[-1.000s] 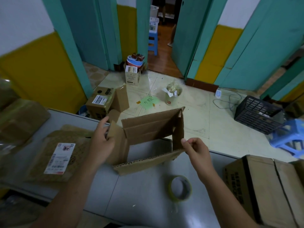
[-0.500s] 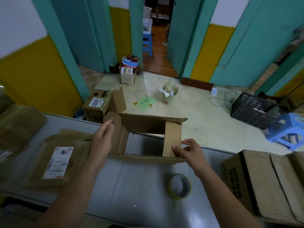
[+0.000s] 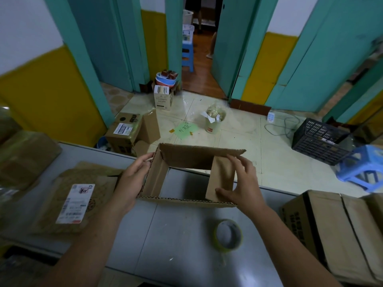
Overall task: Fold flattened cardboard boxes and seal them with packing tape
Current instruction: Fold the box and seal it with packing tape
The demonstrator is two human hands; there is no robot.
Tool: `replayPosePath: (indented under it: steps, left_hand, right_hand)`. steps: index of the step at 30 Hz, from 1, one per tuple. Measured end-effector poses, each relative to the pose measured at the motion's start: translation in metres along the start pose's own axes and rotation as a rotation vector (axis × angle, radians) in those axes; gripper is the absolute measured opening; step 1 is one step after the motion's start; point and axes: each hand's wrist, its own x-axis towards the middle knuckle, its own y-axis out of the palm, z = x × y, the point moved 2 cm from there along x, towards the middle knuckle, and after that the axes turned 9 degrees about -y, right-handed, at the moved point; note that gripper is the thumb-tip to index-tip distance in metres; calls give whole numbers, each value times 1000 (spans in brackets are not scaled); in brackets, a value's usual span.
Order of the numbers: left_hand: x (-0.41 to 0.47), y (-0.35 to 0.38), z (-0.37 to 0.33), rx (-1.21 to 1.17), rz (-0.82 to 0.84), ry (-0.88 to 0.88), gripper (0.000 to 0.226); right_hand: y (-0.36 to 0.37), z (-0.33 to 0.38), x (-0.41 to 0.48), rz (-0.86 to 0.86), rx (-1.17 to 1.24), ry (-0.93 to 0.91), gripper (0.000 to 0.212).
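While the yellowish roll of packing tape (image 3: 227, 248) lay on the grey metal table (image 3: 176, 235) nearest the person, the brown cardboard box (image 3: 192, 157) stood just beyond it as an open tube, the left hand (image 3: 132, 179) flat against its left wall and the right hand (image 3: 242, 183) pinching the right end flap (image 3: 222, 175) between thumb and fingertips. To my eye it could skew flat if either hand eased off, or slide off the table's far edge onto the pale tiled floor (image 3: 238, 129).

Left hand (image 3: 132, 179) presses the cardboard box (image 3: 192, 158) while right hand (image 3: 244, 183) pinches its flap (image 3: 222, 175).
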Motion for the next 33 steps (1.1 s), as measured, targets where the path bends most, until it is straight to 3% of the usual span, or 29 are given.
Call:
replayPosePath:
  steps: [3,6,13,15,19,21,24,28,33]
  left_hand:
    - [-1,5,4,31,40,14,37]
    - [6,3,12,73,63,-12,43]
    - [27,-3,4,369,108,-23,55]
    - [35,-4,2,412,97,4,70]
    - [44,-10,0,438,185,8,125]
    - [44,-10,-2,471,249,29,132]
    - [39,-8,-6,529,262,79,124]
    - [40,-14,1,489,235,138,91]
    - [39,-21,17,452,263,198,82]
  right_hand:
    - [3,2,4,144,-136,-27,135]
    - [12,-3,2,235,-131,-4,137]
    - [15,-15,-3,194,229,34,133]
    - [17,-20,-4,162,318,50,131]
    - [14,-22,-3,15,434,119,120]
    - [12,-20,0,-68,464,139,120]
    - [7,-15,4,-113,505,140,107]
    - [5,-20,4,-84,538,107,53]
    - [4,-23,-12,-14,616,59,46]
